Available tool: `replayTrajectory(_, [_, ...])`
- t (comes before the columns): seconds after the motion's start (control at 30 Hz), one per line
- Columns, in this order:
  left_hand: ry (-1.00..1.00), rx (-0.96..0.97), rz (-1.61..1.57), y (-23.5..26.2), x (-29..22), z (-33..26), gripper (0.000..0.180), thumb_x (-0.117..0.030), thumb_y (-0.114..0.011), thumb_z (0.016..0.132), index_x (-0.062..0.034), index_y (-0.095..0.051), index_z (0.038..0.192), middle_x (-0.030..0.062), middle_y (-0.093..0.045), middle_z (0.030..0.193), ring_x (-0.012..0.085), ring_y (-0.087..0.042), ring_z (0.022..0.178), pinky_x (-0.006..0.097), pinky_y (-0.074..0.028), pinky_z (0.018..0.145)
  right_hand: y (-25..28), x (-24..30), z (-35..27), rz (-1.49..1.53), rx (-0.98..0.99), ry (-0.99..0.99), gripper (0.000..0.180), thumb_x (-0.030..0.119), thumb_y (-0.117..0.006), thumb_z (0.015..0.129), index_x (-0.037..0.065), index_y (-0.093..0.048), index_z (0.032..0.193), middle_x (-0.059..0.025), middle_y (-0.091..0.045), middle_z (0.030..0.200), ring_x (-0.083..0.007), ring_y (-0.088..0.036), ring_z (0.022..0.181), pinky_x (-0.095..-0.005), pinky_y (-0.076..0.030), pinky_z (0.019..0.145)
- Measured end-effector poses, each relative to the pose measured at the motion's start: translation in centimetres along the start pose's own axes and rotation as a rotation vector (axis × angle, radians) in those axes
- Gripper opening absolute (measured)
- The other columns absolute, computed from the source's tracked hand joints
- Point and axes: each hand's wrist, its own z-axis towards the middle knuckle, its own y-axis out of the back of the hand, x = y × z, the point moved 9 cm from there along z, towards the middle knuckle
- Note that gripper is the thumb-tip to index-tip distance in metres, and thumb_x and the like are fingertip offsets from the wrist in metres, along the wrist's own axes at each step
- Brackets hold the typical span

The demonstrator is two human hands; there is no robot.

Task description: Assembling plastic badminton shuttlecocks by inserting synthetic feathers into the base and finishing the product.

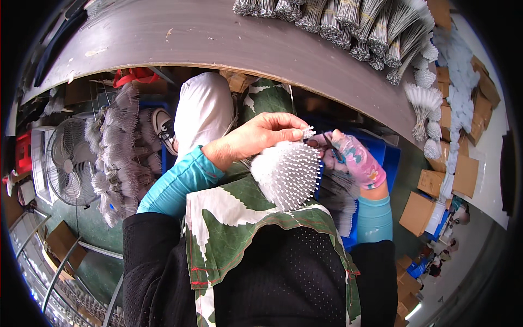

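Left hand (261, 136): bare, grip pinching a small white bristled piece (308, 132).
Right hand (354, 158): patterned glove, grip clenched on a thin dark tool (331, 144).
Bundle (287, 173): white, spiky, domed, on the lap below the grey table's (218, 38) near edge.

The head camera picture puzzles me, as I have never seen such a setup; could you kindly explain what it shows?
The camera sits on a person's head and looks down at their lap, so the wide lens bends straight edges. No machine is here, only two hands. The bare left hand steadies a white fan of feathers, their quill tips pointing up. The right hand, in a flowered glove, holds small dark scissors at the fan's upper edge. A leaf-patterned apron covers the lap. Above curves a grey table with bundled feathers. A floor fan stands at left.
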Motion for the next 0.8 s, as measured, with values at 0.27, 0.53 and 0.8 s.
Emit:
replayTrajectory(0.27, [0.056, 0.038, 0.222, -0.6, -0.4, 0.6, 0.011, -0.010, -0.060, 0.088, -0.0021, -0.063, 0.095, -0.0016, -0.062, 0.086, 0.0044, -0.055, 0.081, 0.020, -0.045, 0.072, 0.4, 4.7, -0.7, -0.418, -0.051, -0.014, 0.026, 0.030, -0.054, 0.091, 0.005, -0.063, 0.089, 0.0022, -0.058, 0.069, -0.0024, -0.048, 0.059, -0.0165, -0.035, 0.050])
replayTrajectory(0.53, [0.004, -0.007, 0.285, -1.0, -0.7, 0.3, 0.009, -0.008, -0.061, 0.087, -0.0009, -0.064, 0.090, -0.0017, -0.061, 0.082, 0.0042, -0.054, 0.076, 0.019, -0.044, 0.069, -1.9, 8.2, -0.2, -0.826, 0.034, -0.095, 0.030, 0.031, -0.058, 0.085, 0.003, -0.065, 0.077, -0.0032, -0.058, 0.059, -0.0089, -0.052, 0.057, -0.0255, -0.041, 0.056])
replayTrajectory(0.8, [0.002, 0.016, 0.341, -1.3, -0.8, 0.2, 0.008, -0.008, -0.062, 0.086, -0.0005, -0.064, 0.090, -0.0025, -0.060, 0.079, 0.0039, -0.052, 0.074, 0.019, -0.043, 0.067, -2.0, 8.3, 0.4, -1.016, 0.113, -0.185, 0.032, 0.037, -0.060, 0.081, 0.007, -0.068, 0.077, -0.0023, -0.059, 0.058, -0.0112, -0.053, 0.056, -0.0279, -0.041, 0.056])
